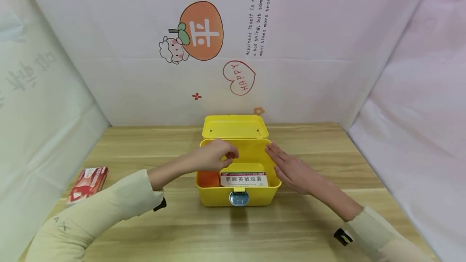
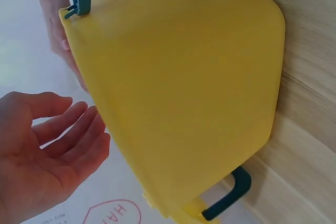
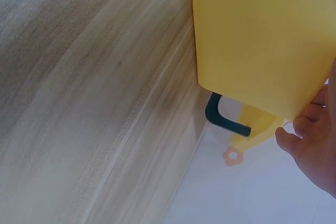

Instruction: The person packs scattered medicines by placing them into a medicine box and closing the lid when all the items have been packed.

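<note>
A yellow lidded box (image 1: 218, 198) stands on the table with its lid (image 1: 234, 127) tipped back. Inside lie a white medicine carton (image 1: 244, 180) with dark Chinese print and an orange item (image 1: 209, 179), its kind unclear. My left hand (image 1: 212, 156) hovers over the box's left side, fingers loosely bent; the left wrist view shows the same hand (image 2: 58, 148) holding nothing beside the yellow wall. At the right rim, my right hand (image 1: 293, 171) has its fingers stretched out, close to or touching the edge. The right wrist view partly cuts off this hand (image 3: 312, 140).
A red and white carton (image 1: 88, 184) lies on the wooden table (image 1: 174, 233), left of the box. A clear latch (image 1: 239, 198) hangs at the box's front, and a dark green handle (image 2: 228, 195) sticks out from its back. Printed white cloth (image 1: 302, 84) encloses the table's back and sides.
</note>
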### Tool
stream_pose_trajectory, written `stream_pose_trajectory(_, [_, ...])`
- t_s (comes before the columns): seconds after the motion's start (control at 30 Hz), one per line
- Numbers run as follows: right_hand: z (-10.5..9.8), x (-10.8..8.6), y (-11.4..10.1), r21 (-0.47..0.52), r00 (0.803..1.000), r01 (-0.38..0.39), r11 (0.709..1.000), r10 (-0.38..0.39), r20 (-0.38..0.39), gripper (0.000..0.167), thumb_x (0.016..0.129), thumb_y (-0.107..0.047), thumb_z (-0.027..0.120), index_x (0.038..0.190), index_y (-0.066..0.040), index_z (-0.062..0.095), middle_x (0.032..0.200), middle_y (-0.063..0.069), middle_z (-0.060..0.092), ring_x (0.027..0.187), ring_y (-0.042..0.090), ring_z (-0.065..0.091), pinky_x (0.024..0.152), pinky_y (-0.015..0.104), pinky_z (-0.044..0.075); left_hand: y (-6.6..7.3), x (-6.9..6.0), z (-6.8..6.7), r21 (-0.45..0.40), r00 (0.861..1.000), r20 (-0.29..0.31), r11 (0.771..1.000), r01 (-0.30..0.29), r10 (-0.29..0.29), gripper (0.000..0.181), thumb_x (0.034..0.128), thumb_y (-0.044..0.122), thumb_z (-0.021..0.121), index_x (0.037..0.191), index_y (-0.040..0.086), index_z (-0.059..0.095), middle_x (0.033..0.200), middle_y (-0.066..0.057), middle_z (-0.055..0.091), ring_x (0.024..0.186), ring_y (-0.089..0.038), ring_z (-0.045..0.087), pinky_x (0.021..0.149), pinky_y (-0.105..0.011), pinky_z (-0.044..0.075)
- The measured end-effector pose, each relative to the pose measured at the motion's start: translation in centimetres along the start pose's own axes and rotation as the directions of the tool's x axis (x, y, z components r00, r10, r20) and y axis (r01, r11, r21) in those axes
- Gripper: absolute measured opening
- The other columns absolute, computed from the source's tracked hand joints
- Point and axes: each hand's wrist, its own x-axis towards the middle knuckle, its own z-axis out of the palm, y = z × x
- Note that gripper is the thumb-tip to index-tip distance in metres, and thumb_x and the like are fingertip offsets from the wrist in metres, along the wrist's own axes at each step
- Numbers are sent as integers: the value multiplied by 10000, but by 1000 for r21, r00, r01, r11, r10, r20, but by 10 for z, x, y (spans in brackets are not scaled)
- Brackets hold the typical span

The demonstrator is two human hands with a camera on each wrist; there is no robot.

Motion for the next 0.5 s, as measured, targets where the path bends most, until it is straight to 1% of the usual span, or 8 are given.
stream_pose_trajectory(0.17, [0, -1, 1, -4, 1000, 6, 1000, -6, 2, 552, 1054, -193, 413, 1563, -25, 277, 1642, 145, 258, 1497, 327, 301, 1054, 496, 469, 1, -14, -8, 17, 998, -63, 1000, 5, -4, 173, 916, 18, 654, 1079, 31, 709, 1042, -76, 730, 926, -179, 666, 864, -297, 570])
stream_pose_trajectory(0.33, [0, -1, 1, 0, 1000, 2, 1000, -2, 3, 556, 1052, -187, 420, 1566, -35, 274, 1644, 142, 256, 1489, 323, 320, 1033, 499, 485, 0, -28, -15, 5, 995, -98, 1000, 16, -16, 205, 918, 19, 655, 1118, 21, 697, 1083, -85, 725, 991, -207, 678, 903, -335, 568])
stream_pose_trajectory(0.5, [0, 0, 1, 5, 1000, -1, 1000, 1, 5, 557, 1050, -184, 418, 1567, -35, 272, 1643, 142, 260, 1486, 324, 325, 1027, 498, 489, -2, -43, -20, -3, 989, -141, 999, 41, -41, 236, 916, 44, 672, 1151, 24, 690, 1105, -89, 723, 1016, -215, 672, 922, -364, 560])
